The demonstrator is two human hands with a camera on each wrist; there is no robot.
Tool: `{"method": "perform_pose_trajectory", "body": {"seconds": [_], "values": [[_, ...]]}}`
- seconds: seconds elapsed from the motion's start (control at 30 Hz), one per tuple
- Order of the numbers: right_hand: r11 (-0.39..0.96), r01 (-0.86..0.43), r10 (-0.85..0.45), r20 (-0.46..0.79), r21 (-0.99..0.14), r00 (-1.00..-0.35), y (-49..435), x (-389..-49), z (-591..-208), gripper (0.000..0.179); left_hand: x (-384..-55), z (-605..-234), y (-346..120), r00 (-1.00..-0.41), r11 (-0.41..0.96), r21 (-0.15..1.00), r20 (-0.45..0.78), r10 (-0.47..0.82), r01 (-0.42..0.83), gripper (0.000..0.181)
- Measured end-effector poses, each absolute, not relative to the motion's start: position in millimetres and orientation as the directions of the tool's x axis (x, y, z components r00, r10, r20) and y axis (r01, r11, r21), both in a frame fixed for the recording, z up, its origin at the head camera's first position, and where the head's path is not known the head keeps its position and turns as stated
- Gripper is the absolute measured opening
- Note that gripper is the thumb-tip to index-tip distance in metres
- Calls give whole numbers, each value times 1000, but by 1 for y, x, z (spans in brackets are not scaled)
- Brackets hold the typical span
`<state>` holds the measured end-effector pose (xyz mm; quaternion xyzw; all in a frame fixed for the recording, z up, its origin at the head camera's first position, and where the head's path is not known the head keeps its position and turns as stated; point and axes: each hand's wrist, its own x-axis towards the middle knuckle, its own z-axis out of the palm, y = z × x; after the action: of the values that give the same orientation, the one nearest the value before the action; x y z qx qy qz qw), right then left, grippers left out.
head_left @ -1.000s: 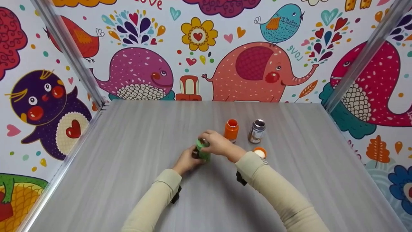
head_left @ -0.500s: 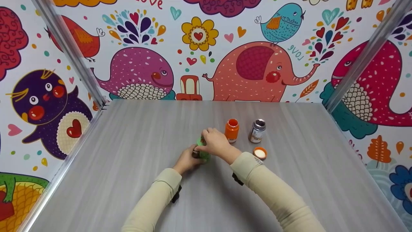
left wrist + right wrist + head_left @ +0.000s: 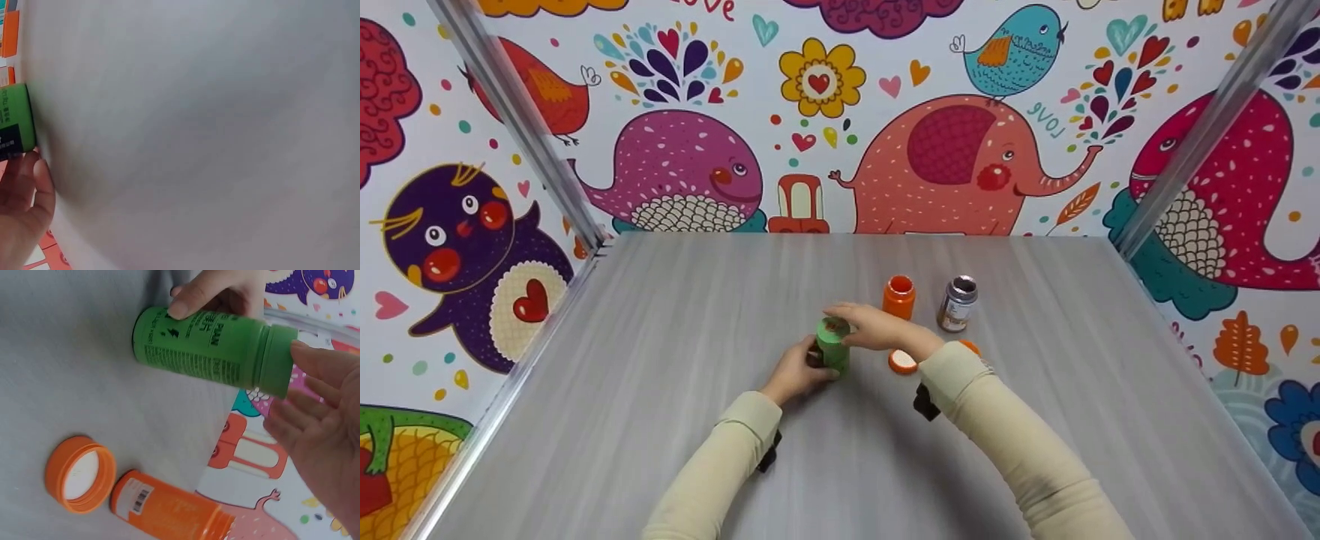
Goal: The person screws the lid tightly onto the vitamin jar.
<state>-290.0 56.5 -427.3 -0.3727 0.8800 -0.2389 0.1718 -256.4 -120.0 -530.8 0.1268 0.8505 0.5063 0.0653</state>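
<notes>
Got the green bottle (image 3: 191, 346) clasped in left grip (image 3: 799, 371), just touching its cap (image 3: 277, 360) with a loosely spread right grip (image 3: 876, 328).

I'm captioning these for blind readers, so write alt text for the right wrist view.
The left hand grips a green bottle near its base while the right hand is at the green lid. On the grey table, an orange lid showing its white lining lies beside an uncapped orange bottle.
</notes>
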Motion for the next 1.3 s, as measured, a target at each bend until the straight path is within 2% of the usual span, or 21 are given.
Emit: {"method": "perform_pose_trajectory", "body": {"seconds": [0.1, 0.17, 0.47, 0.67, 0.93, 1.1, 1.3], "values": [[568, -583, -761, -101, -581, -640, 61, -292, -432, 49, -256, -531, -120, -961, 444, 884, 20, 276, 146, 56], [557, -575, -756, -78, -599, -650, 63, -293, -437, 47, -256, -531, -120, -963, 443, 885, 23, 270, 145, 55], [564, -488, -656, -3, -666, -755, 63, -290, -453, 55, -255, -532, -118, -969, 484, 863, 25, 248, 146, 55], [541, -449, -602, 46, -711, -797, 63, -289, -461, 55, -255, -531, -118, -972, 502, 856, 3, 235, 124, 55], [485, -382, -625, -6, -787, -781, 69, -286, -469, 76, -255, -533, -120, -967, 476, 866, 34, 252, 154, 54], [420, -325, -644, -26, -847, -765, 72, -283, -469, 67, -256, -534, -119, -964, 462, 871, 48, 261, 169, 54], [398, -204, -602, -87, -894, -793, 70, -280, -470, 57, -257, -534, -120, -965, 472, 870, 17, 262, 144, 55]]}}
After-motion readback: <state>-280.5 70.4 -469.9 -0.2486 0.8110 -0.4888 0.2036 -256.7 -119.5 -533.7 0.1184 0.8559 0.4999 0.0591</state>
